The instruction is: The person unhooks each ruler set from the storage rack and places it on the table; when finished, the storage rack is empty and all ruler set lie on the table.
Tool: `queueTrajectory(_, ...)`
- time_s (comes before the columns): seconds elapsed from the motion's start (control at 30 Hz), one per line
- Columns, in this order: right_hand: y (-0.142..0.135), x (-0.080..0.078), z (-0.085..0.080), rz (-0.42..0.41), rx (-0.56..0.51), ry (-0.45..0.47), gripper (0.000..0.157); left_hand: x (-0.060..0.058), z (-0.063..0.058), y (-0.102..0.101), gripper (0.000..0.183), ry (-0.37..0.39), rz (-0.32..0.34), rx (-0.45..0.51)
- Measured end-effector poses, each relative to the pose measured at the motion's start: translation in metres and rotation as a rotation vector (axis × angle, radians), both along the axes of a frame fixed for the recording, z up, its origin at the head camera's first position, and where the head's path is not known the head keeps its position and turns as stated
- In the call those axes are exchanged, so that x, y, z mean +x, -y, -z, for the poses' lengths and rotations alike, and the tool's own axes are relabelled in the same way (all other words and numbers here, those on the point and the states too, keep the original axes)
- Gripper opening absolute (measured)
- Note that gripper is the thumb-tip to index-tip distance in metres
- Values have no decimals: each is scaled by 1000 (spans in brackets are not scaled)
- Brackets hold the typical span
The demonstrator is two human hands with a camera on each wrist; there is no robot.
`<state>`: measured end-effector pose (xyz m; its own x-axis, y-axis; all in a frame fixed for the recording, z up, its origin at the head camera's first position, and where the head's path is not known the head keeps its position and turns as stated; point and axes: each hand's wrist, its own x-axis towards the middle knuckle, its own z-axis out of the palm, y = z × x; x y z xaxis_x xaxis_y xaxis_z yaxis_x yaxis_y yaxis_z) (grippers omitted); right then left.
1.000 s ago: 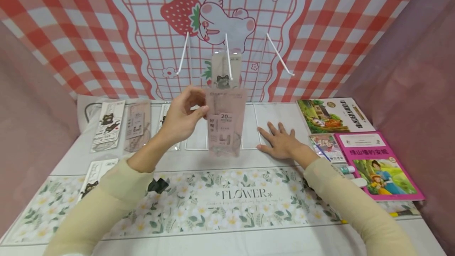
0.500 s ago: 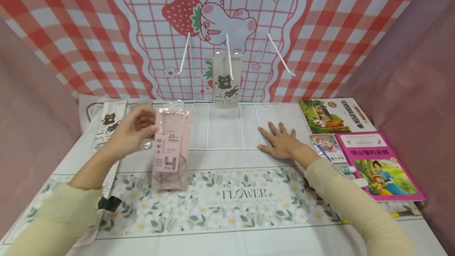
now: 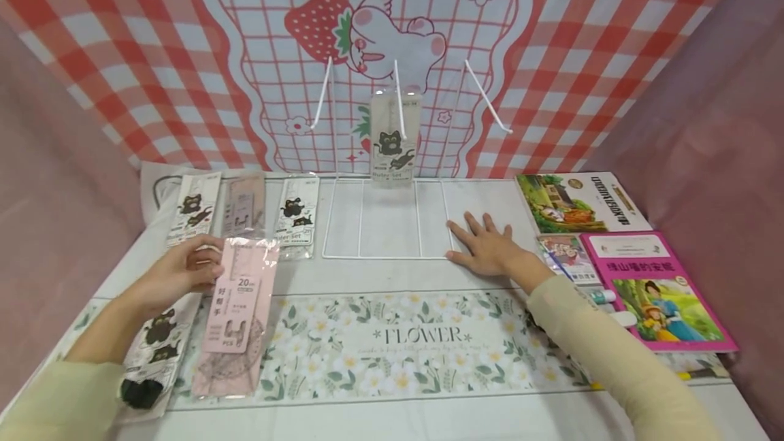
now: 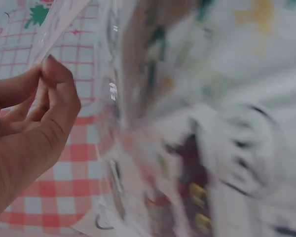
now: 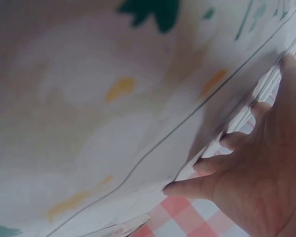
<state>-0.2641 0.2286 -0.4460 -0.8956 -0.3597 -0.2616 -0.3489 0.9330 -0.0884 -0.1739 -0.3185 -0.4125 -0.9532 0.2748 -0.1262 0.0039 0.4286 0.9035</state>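
Note:
In the head view my left hand [image 3: 174, 274] pinches the upper left edge of a pink ruler set packet [image 3: 240, 315], a clear sleeve marked 20. The packet slants over the flowered strip at the left. Behind it lies a white ruler set packet with black cats [image 3: 160, 335], partly hidden by the hand and sleeve. The left wrist view shows thumb and fingertips together on the pink sleeve's edge. My right hand [image 3: 486, 248] rests with fingers spread on the table, fingertips at the right side of the white wire rack's base [image 3: 380, 258]. One cat ruler set [image 3: 393, 145] hangs from the rack's middle hook.
Along the back left lie a white ruler set [image 3: 194, 206], a pink one [image 3: 245, 189] and another white one [image 3: 297, 213]. Two side hooks of the rack jut forward. Books, including a pink one [image 3: 658, 291], and markers [image 3: 603, 296] lie at the right by the forearm.
My left hand has carried the pink packet from in front of the rack leftward and down toward the table's near left. The right hand has stayed in place.

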Motion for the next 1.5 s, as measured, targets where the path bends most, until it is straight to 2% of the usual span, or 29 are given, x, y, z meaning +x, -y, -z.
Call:
queueTrajectory(0.1,0,-1,1,-6,-1,-8,77,5,8,5,38,90,17,-47)
queueTrajectory(0.2,-2,-2,1,-4,-2,-16,78,7,11,6,45,148,5,-91)
queueTrajectory(0.4,-3,-2,-1,0,1,-16,78,11,8,8,61,266,-33,-109)
queueTrajectory(0.57,-4,-2,-4,2,1,-15,77,14,5,10,69,305,-14,-116)
queueTrajectory(0.67,-5,-2,-4,7,8,-14,77,15,4,11,68,294,12,-111)
queueTrajectory(0.87,-6,-3,-3,10,14,-8,77,9,-1,8,56,169,-3,-193)
queueTrajectory(1.03,-6,-2,-3,12,11,5,78,-6,-12,-7,49,23,-15,-262)
queueTrajectory(1.23,-4,-1,-3,11,11,9,76,-35,-35,-55,39,-166,40,-311)
queueTrajectory(1.4,-1,-1,0,0,6,17,76,-60,-52,-104,38,-257,108,-367)
queueTrajectory(1.5,0,-1,0,3,7,19,76,-77,-59,-131,44,-302,111,-361)
